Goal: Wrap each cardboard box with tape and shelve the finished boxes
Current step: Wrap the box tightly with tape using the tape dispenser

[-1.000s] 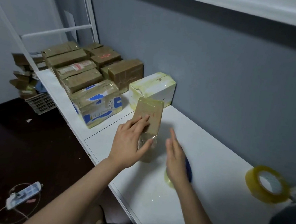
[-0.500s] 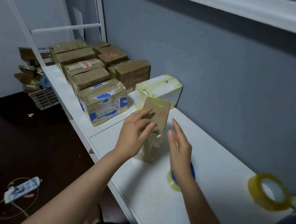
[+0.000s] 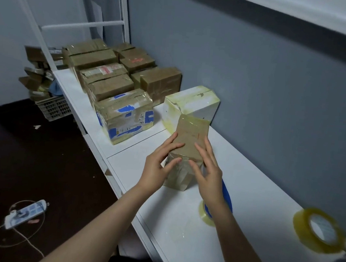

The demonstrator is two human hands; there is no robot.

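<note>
A small brown cardboard box [image 3: 191, 132], wrapped in shiny clear tape, stands upright on the white table [image 3: 257, 191]. My left hand [image 3: 160, 163] lies against its left side with straight fingers. My right hand [image 3: 206, 165] presses flat on its front right face. A tape roll with a blue core [image 3: 224, 199] lies on the table under my right wrist. A second yellowish tape roll [image 3: 319, 229] sits at the far right. Beyond the small box stand a taped white box [image 3: 191, 103] and several taped brown boxes [image 3: 109, 76].
A box with blue markings [image 3: 125, 113] sits near the table's front edge. A white metal rack frame [image 3: 83, 25] rises at the back left. On the dark floor are a grey basket [image 3: 54, 106] holding cardboard scraps and a power strip [image 3: 24, 213] with cords.
My right hand moved left from the air beside the box onto its front face. My left hand slid from the box front to its left side. The camera view shifted slightly.
</note>
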